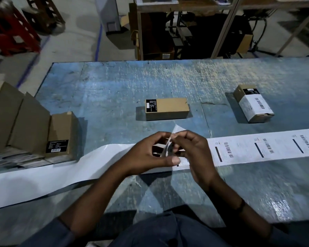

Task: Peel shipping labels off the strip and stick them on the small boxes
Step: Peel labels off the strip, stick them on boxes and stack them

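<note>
A long white label strip (268, 147) runs across the blue table (114, 86) from right to left; its left part is bare backing paper (43, 177). My left hand (148, 154) and my right hand (193, 150) meet over the strip and pinch a shipping label (177, 130) whose corner stands lifted off the backing. Just beyond my hands lies a small brown box (168, 108) with only a black tag on top. At the far right a second small box (253, 104) carries a white shipping label.
Several brown boxes (32, 122) stand in a row at the table's left edge. Beyond the table's far edge are a metal rack with cartons (155, 32) and a red stool (11, 27) on the floor.
</note>
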Tool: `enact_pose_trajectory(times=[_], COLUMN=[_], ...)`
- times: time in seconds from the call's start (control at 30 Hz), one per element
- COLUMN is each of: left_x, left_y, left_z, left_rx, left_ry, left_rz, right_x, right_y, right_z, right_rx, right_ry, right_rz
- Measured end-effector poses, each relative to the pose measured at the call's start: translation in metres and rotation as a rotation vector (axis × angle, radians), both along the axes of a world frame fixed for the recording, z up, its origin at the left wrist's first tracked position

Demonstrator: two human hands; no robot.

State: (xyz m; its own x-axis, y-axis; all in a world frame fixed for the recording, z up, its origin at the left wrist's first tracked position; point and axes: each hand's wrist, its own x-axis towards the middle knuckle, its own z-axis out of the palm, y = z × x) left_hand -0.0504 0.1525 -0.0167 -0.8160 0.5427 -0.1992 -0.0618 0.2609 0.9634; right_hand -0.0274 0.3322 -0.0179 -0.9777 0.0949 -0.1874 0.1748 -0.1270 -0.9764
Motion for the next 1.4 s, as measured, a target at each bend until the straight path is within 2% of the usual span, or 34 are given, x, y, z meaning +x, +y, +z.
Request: enact_pose_trajectory(times=[0.07,0.13,0.23,0.37,0.4,0.6,0.73,0.8,0.9,0.97,1.13,1.4], left_x=[-0.002,-0.005,-0.008,-0.009,-0.01,-0.017,-0.029,-0.033,-0.037,-0.041,-0.056,-0.128], left_y=[0.003,0.0,-0.013,-0.021,-0.022,-0.016,-0.013,-0.007,0.001,0.003,0.013,0.019], left_z=[-0.012,-0.021,-0.028,-0.028,-0.029,-0.017,-0.007,-0.005,-0.012,-0.017,-0.015,-0.029], left_rx=[0.011,0.047,0.078,0.135,0.145,-0.025,-0.151,-0.153,0.06,0.135,0.155,-0.168], left_ry=[0.024,-0.077,-0.219,-0.305,-0.307,-0.123,-0.044,-0.09,-0.254,-0.268,-0.204,0.202], left_rz=[0.154,0.324,0.372,0.356,0.358,0.195,0.087,0.172,0.428,0.523,0.631,0.779], right_x=[0.001,0.002,0.002,-0.003,-0.004,-0.005,-0.01,-0.011,-0.014,-0.021,-0.051,-0.143], right_y=[-0.002,0.002,0.013,0.03,0.033,0.036,0.042,0.046,0.055,0.064,0.083,0.08], right_z=[0.0,-0.003,-0.003,-0.008,-0.01,-0.007,-0.002,-0.001,-0.002,-0.005,-0.008,-0.012], right_rx=[-0.044,-0.067,-0.04,0.41,0.448,0.453,0.374,0.37,0.308,0.259,0.156,0.168], right_ry=[-0.053,-0.093,-0.071,0.002,-0.003,0.015,0.01,0.008,-0.035,-0.069,-0.127,-0.149], right_rz=[0.068,0.098,-0.008,-0.172,-0.165,0.025,0.043,-0.006,-0.105,-0.151,-0.143,-0.088])
